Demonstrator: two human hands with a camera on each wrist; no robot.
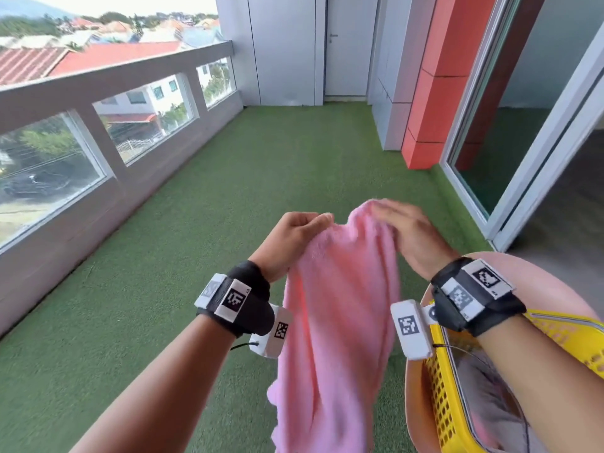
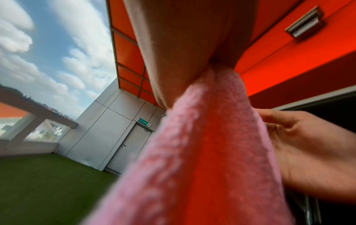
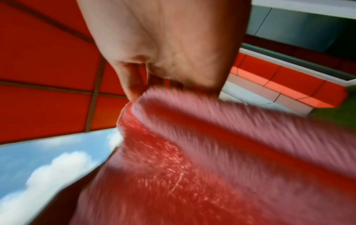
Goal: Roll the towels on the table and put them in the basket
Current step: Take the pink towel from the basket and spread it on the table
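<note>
A fluffy pink towel (image 1: 340, 322) hangs in the air between my hands, over the green floor. My left hand (image 1: 294, 233) grips its top left edge in curled fingers. The left wrist view shows the towel (image 2: 202, 152) dropping from that hand (image 2: 183, 53). My right hand (image 1: 408, 237), blurred, holds the top right edge. In the right wrist view its fingers (image 3: 133, 85) pinch the towel's (image 3: 212, 152) rim. The yellow perforated basket (image 1: 441, 403) stands at the lower right on a round pink table (image 1: 549, 279), under my right forearm. Grey cloth (image 1: 483, 403) lies inside it.
Green artificial turf (image 1: 228, 223) covers the balcony floor. A low wall with windows (image 1: 98, 142) runs along the left. A sliding glass door (image 1: 523, 125) and an orange column (image 1: 438, 93) are on the right, and a grey door (image 1: 346, 44) is at the far end.
</note>
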